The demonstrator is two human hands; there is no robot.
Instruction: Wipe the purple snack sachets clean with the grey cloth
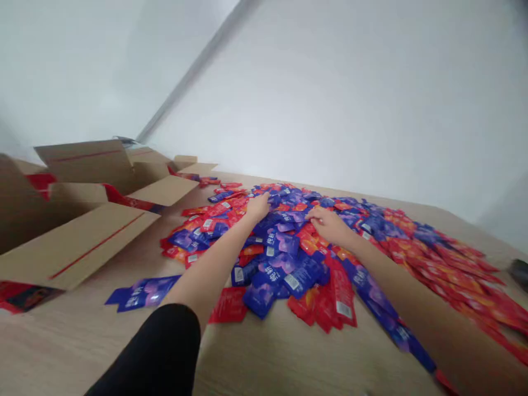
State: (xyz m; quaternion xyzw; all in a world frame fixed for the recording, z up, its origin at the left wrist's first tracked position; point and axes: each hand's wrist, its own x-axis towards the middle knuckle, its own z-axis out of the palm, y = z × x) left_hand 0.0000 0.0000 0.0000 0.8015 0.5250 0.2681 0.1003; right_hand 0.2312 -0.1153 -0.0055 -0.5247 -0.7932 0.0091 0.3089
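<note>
While your left hand (258, 207) and right hand (328, 224) reach over blue sachets (264, 289) heaped on the counter (289, 363) — I can't tell whether either grip holds anything — red sachets (342, 297) mixed among them could slide if you pull hard.

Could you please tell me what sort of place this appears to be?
Probably an indoor packing or sorting room: a wide heap of glossy red and blue-purple packets covers much of a pale wood-grain tabletop, with open brown cardboard boxes beside it.
</note>
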